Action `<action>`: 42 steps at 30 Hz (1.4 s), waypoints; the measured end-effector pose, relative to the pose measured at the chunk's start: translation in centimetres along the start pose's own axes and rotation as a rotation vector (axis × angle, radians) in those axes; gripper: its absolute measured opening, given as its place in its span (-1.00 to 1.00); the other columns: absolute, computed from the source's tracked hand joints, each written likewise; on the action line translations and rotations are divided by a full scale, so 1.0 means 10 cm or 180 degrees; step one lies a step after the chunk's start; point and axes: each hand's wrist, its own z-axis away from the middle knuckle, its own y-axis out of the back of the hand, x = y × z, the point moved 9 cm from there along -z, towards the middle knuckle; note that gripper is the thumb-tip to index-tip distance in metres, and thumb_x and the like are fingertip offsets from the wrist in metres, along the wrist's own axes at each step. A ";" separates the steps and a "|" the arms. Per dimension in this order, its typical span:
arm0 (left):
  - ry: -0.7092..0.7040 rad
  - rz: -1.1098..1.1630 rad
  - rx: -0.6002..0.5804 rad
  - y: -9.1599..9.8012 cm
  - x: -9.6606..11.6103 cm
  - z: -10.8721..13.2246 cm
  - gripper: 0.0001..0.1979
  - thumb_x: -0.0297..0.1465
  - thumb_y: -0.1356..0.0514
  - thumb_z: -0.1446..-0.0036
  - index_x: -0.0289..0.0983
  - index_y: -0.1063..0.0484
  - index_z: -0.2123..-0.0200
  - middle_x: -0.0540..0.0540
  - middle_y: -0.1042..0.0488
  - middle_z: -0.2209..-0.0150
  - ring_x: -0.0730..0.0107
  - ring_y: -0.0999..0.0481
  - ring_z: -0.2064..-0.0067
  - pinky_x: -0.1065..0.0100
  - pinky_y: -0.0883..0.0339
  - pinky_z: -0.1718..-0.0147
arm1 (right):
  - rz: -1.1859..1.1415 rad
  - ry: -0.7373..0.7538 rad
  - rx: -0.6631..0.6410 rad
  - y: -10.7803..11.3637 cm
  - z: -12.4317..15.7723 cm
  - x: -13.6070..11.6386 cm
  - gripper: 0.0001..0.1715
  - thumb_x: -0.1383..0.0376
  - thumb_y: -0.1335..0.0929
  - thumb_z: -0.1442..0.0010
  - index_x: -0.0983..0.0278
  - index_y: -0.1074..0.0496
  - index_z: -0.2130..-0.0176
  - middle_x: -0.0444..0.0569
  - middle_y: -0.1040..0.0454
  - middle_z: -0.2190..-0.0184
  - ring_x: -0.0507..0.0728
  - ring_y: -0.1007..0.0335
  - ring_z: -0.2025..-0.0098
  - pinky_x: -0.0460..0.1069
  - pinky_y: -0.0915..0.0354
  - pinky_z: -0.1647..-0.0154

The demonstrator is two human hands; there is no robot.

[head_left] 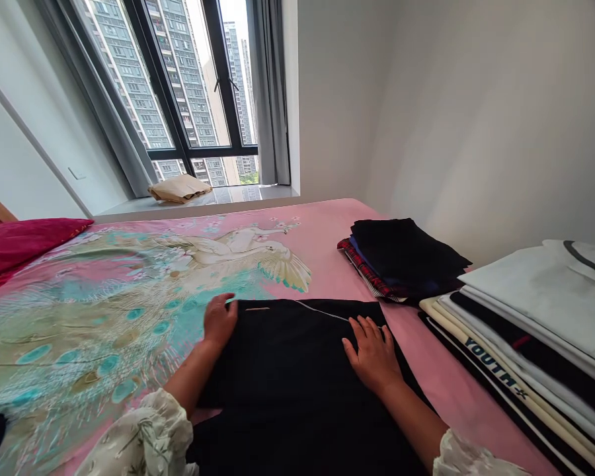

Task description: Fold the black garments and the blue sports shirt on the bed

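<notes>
Currently, we locate the black garment flat on the pink bird-print bedsheet, at the lower middle of the view. We read its long axis as running from 6 to 12 o'clock; the near end passes out of frame, and the straight far edge points to 12 o'clock. The right side slants toward 5 o'clock, and a notch cuts the left side. A thin pale line runs from the far edge toward the right hand.

We find the left hand at the garment's 10 o'clock corner, fingers bent; we cannot tell whether they pinch the cloth. We find the right hand at 2 o'clock, palm down, fingers slightly spread on the fabric.

We note folded clothes between 1 and 2 o'clock, and a taller clothes stack near 3 o'clock.
</notes>
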 end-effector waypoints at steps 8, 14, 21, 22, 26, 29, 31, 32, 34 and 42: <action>-0.0290 -0.0599 -0.0829 -0.20 -0.21 0.21 -0.36 -0.01 -0.05 -0.05 -0.14 -0.22 -0.17 -0.15 -0.12 -0.26 0.00 0.00 -0.29 -0.12 0.28 -0.20 | 0.0000 0.0012 -0.0006 0.00 0.00 0.00 -0.37 0.04 -0.07 -0.25 0.24 -0.12 -0.22 0.03 -0.13 -0.23 0.21 0.12 -0.29 0.23 0.33 -0.27; 0.0094 -0.1012 -0.0669 0.00 -0.24 0.26 -0.34 -0.09 0.09 -0.18 -0.28 0.02 -0.27 -0.25 0.12 -0.33 -0.03 0.16 -0.32 -0.20 0.20 -0.16 | -0.0020 -0.0022 -0.0038 0.00 -0.01 0.01 -0.36 0.04 -0.09 -0.25 0.25 -0.12 -0.22 0.04 -0.12 -0.24 0.22 0.14 -0.29 0.22 0.36 -0.27; -0.0923 -0.1034 -0.1305 -0.09 -0.17 0.96 -0.41 -0.04 0.04 -0.16 0.03 0.00 -0.24 0.01 0.08 -0.32 0.16 0.12 -0.33 -0.09 0.48 -0.22 | -0.0061 -0.0060 -0.0011 0.02 0.00 0.02 -0.36 0.04 -0.09 -0.24 0.25 -0.12 -0.22 0.03 -0.14 -0.23 0.21 0.13 -0.29 0.22 0.32 -0.26; -0.0623 -0.1117 -0.1260 -0.01 -0.38 0.94 -0.40 -0.04 0.05 -0.16 -0.02 0.00 -0.25 -0.03 0.07 -0.32 0.13 0.12 -0.33 -0.14 0.50 -0.20 | -0.0062 -0.0050 -0.0011 0.03 0.00 0.02 -0.36 0.05 -0.09 -0.24 0.25 -0.12 -0.22 0.03 -0.14 -0.23 0.21 0.13 -0.29 0.22 0.32 -0.26; -0.0190 -0.1266 -0.0939 0.22 -0.61 0.81 -0.43 -0.09 -0.02 -0.13 -0.14 -0.18 -0.19 -0.14 -0.05 -0.28 0.06 0.07 -0.31 -0.20 0.46 -0.19 | -0.0052 -0.0040 -0.0024 0.04 0.01 0.00 -0.36 0.05 -0.09 -0.24 0.25 -0.11 -0.22 0.05 -0.12 -0.23 0.21 0.14 -0.29 0.22 0.33 -0.26; -0.0796 -0.0897 -0.0773 0.16 0.01 0.81 -0.56 -0.17 0.00 -0.17 -0.14 -0.32 -0.08 -0.10 -0.18 -0.24 0.17 -0.03 -0.29 -0.07 0.26 -0.23 | -0.0042 -0.0053 -0.0040 0.03 0.01 0.00 -0.36 0.05 -0.09 -0.24 0.25 -0.11 -0.22 0.05 -0.11 -0.24 0.22 0.14 -0.29 0.22 0.35 -0.26; -0.1255 -0.0575 -0.0936 -0.03 0.47 0.84 -0.60 -0.22 0.05 -0.20 -0.11 -0.33 -0.07 -0.04 -0.23 -0.22 0.27 -0.08 -0.27 0.06 0.15 -0.23 | -0.0044 -0.0044 -0.0039 0.03 0.01 0.00 -0.35 0.04 -0.09 -0.24 0.25 -0.11 -0.23 0.05 -0.10 -0.24 0.22 0.15 -0.29 0.22 0.35 -0.26; -0.1368 -0.0473 -0.1041 -0.14 0.62 0.83 -0.60 -0.23 0.05 -0.21 -0.09 -0.32 -0.08 -0.01 -0.24 -0.21 0.31 -0.09 -0.27 0.12 0.13 -0.23 | -0.0046 -0.0039 -0.0032 0.03 0.01 0.00 -0.35 0.04 -0.08 -0.25 0.26 -0.11 -0.23 0.06 -0.10 -0.24 0.22 0.15 -0.29 0.23 0.35 -0.26; -0.1333 -0.0414 -0.1164 -0.34 0.74 0.71 -0.59 -0.22 0.04 -0.21 -0.05 -0.28 -0.11 0.02 -0.23 -0.21 0.32 -0.10 -0.27 0.13 0.13 -0.24 | -0.0055 -0.0022 -0.0021 0.03 0.01 0.00 -0.36 0.05 -0.09 -0.25 0.26 -0.12 -0.22 0.06 -0.11 -0.24 0.23 0.14 -0.29 0.23 0.34 -0.26; -0.0285 -0.0756 -0.0790 -0.45 0.12 0.17 -0.47 -0.17 0.10 -0.22 -0.20 -0.10 -0.22 -0.20 -0.02 -0.29 0.03 0.07 -0.31 -0.29 0.32 -0.15 | -0.0074 -0.0032 -0.0009 0.03 -0.01 0.01 -0.36 0.05 -0.09 -0.25 0.24 -0.10 -0.23 0.03 -0.12 -0.24 0.22 0.16 -0.30 0.21 0.36 -0.27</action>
